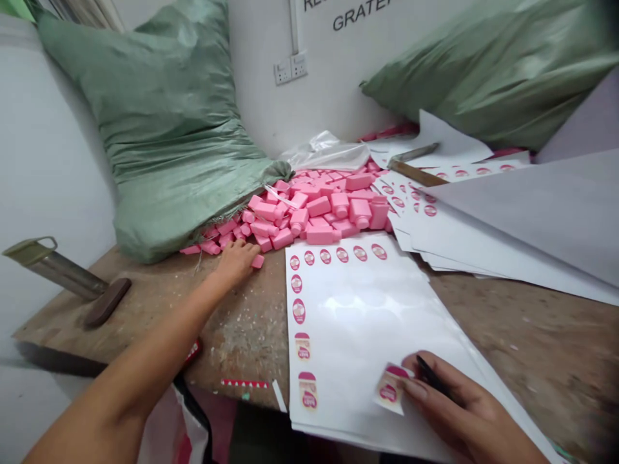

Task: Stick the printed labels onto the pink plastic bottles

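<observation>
My left hand [236,263] rests at the near edge of a heap of pink plastic bottles [314,212], its fingertips beside one loose bottle [258,261] on the wooden workbench [232,335]. It holds nothing. My right hand [459,403] lies on a white sheet of printed pink labels [358,322], with a slim black pen [432,376] between its fingers. Under its fingertips is a single peeled label [391,388]. The heap's far side is partly hidden by a plastic bag and a green sack.
Green woven sacks [164,142] slump against the wall at the back left and back right. Further label sheets [430,200] and grey card [532,206] overlap on the right. A metal cylinder [53,264] and a dark wooden block [108,301] lie at the bench's left end.
</observation>
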`<state>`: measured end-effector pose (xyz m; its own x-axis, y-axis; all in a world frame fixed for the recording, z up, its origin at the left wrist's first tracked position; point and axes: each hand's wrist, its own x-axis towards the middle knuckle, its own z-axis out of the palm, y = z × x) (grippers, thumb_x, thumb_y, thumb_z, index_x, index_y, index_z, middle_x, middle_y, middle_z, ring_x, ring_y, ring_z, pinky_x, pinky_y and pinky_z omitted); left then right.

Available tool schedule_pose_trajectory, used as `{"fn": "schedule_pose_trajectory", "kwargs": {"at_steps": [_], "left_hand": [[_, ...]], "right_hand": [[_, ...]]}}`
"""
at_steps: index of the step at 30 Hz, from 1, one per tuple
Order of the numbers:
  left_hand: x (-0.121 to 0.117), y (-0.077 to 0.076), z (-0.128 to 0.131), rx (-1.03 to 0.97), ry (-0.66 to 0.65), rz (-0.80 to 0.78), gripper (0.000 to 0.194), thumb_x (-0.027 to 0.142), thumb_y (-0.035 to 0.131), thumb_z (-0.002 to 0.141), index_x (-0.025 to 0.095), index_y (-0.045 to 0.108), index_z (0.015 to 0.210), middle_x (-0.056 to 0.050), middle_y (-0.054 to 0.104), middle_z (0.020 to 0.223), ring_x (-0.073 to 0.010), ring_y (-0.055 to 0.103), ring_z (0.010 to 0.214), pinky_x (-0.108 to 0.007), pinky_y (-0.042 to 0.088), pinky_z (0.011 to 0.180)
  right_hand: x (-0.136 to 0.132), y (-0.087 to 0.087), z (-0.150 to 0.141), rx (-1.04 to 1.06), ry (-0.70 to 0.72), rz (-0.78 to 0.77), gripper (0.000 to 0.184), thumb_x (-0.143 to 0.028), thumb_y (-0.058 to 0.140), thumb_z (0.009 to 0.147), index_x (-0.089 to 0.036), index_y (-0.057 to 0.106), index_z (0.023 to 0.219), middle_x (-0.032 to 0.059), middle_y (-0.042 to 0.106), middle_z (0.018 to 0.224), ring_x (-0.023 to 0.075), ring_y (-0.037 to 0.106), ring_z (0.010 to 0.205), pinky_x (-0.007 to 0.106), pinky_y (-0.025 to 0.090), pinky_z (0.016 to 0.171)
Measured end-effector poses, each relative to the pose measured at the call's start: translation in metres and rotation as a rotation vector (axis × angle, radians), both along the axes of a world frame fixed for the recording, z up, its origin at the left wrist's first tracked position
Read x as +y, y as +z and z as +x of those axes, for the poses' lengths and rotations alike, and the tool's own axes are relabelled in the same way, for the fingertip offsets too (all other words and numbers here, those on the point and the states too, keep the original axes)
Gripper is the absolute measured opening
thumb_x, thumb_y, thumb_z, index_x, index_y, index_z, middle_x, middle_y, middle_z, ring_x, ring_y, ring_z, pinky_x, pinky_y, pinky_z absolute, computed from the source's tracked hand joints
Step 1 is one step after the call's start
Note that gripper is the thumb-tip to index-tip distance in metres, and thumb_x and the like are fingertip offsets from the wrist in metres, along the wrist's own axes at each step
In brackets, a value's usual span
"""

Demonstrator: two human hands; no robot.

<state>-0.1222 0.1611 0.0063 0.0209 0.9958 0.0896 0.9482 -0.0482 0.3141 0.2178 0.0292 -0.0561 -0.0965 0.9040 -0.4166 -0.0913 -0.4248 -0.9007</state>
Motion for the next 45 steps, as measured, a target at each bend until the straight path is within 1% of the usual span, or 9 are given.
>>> {"fn": "schedule_pose_trajectory", "kwargs": {"at_steps": [3, 6, 7, 11, 14, 17, 24, 37, 45], "left_hand": [[-0.038, 0.007, 0.026, -0.204, 0.056, 0.005, 0.027, 0.026, 0.062, 0.080, 0.017, 0.056, 0.105, -0.014, 0.061, 0.115, -0.0301, 0.052, 0.116, -0.047, 0.044, 0.096], [-0.091, 0.004, 0.065, -0.463, 0.090, -0.069, 0.031, 0.033, 0.043, 0.089, 0.016, 0.046, 0.116, -0.012, 0.063, 0.112, -0.0222, 0.063, 0.095, -0.037, 0.053, 0.078], [-0.109, 0.001, 0.078, -0.622, 0.099, -0.139, 0.033, 0.036, 0.040, 0.090, 0.017, 0.046, 0.116, -0.011, 0.065, 0.107, -0.0199, 0.064, 0.089, -0.034, 0.053, 0.073], [-0.165, -0.011, 0.120, -1.624, 0.340, -0.465, 0.038, 0.032, 0.065, 0.074, 0.015, 0.054, 0.106, -0.009, 0.068, 0.095, -0.0147, 0.063, 0.075, -0.027, 0.051, 0.070], [-0.179, -0.017, 0.136, -1.861, 0.391, -0.478, 0.036, 0.023, 0.070, 0.073, 0.015, 0.056, 0.104, -0.009, 0.069, 0.095, -0.0159, 0.064, 0.080, -0.028, 0.050, 0.075], [-0.181, -0.020, 0.144, -1.955, 0.359, -0.465, 0.036, 0.020, 0.068, 0.078, 0.018, 0.052, 0.110, -0.006, 0.068, 0.093, -0.0172, 0.066, 0.085, -0.030, 0.050, 0.080], [-0.185, -0.021, 0.151, -1.982, 0.296, -0.473, 0.038, 0.046, 0.048, 0.094, 0.019, 0.051, 0.120, -0.008, 0.068, 0.101, -0.0161, 0.065, 0.089, -0.028, 0.049, 0.079], [-0.184, -0.023, 0.152, -1.952, 0.305, -0.478, 0.061, 0.062, 0.064, 0.076, 0.021, 0.051, 0.119, -0.009, 0.066, 0.107, -0.0250, 0.064, 0.098, -0.036, 0.051, 0.081], [-0.189, -0.025, 0.151, -1.909, 0.223, -0.448, 0.047, 0.056, 0.057, 0.085, 0.024, 0.051, 0.119, -0.006, 0.064, 0.110, -0.0207, 0.061, 0.105, -0.032, 0.045, 0.089]], "right_hand": [[0.001, 0.006, -0.001, 0.041, 0.015, -0.021, 0.041, -0.051, 0.084, 0.056, -0.020, 0.065, 0.075, -0.0002, 0.061, 0.073, 0.0141, 0.057, 0.060, 0.020, 0.044, 0.050], [0.000, 0.015, -0.006, 0.075, -0.012, -0.019, 0.043, -0.049, 0.087, 0.053, -0.020, 0.064, 0.075, 0.0002, 0.062, 0.075, 0.0136, 0.057, 0.062, 0.019, 0.043, 0.051], [-0.001, 0.019, -0.008, 0.095, -0.015, -0.019, 0.044, -0.049, 0.088, 0.051, -0.020, 0.064, 0.075, 0.0006, 0.063, 0.076, 0.0139, 0.058, 0.064, 0.019, 0.043, 0.052], [-0.011, 0.038, -0.020, 0.144, 0.058, -0.013, 0.046, -0.050, 0.088, 0.050, -0.019, 0.063, 0.073, 0.0022, 0.064, 0.076, 0.0161, 0.059, 0.068, 0.022, 0.047, 0.057], [-0.018, 0.046, -0.028, 0.141, 0.160, 0.007, 0.040, -0.048, 0.085, 0.059, -0.019, 0.061, 0.071, -0.0005, 0.059, 0.068, 0.0131, 0.054, 0.062, 0.022, 0.045, 0.056], [-0.022, 0.046, -0.035, 0.134, 0.196, 0.034, 0.035, -0.047, 0.081, 0.065, -0.019, 0.063, 0.075, -0.0013, 0.059, 0.069, 0.0118, 0.052, 0.061, 0.022, 0.043, 0.056], [-0.019, 0.048, -0.040, -0.059, 0.287, 0.203, 0.030, -0.047, 0.071, 0.072, -0.019, 0.061, 0.069, -0.0013, 0.055, 0.066, 0.0131, 0.048, 0.062, 0.024, 0.040, 0.057], [-0.016, 0.051, -0.046, -0.198, 0.309, 0.280, 0.028, -0.046, 0.064, 0.074, -0.020, 0.058, 0.065, -0.0018, 0.053, 0.061, 0.0141, 0.048, 0.058, 0.025, 0.040, 0.054], [-0.015, 0.050, -0.047, -0.232, 0.290, 0.309, 0.027, -0.043, 0.065, 0.074, -0.021, 0.055, 0.062, -0.0033, 0.051, 0.059, 0.0125, 0.045, 0.055, 0.024, 0.038, 0.052]]}}
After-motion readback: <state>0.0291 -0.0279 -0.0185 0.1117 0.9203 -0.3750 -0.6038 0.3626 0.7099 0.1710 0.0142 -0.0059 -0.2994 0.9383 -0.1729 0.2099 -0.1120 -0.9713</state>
